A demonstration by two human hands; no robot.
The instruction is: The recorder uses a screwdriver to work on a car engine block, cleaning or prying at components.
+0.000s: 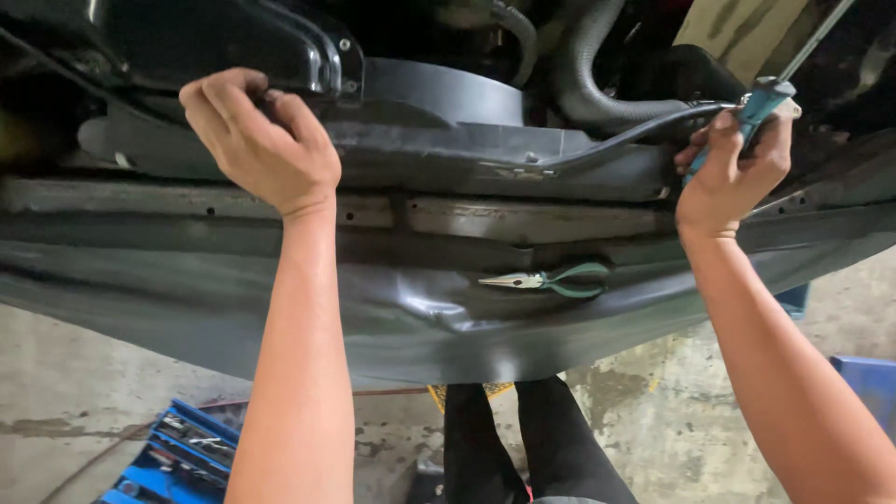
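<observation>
My left hand (259, 140) reaches into the engine bay, its fingers curled over the edge of a black plastic housing (224, 42) at the upper left. Further right, my right hand (735, 168) is closed around the teal handle of a long screwdriver (761, 103), whose metal shaft runs up and off the top right corner. A pair of green-handled needle-nose pliers (546, 279) lies on the dark front panel (420, 327) of the car, between my two arms.
A ribbed black hose (583, 65) and a thinner black cable (635, 135) cross the bay near my right hand. On the concrete floor below stand a blue tool tray (182, 453) at left and a blue box (868, 378) at right. My dark-trousered legs (532, 448) show beneath.
</observation>
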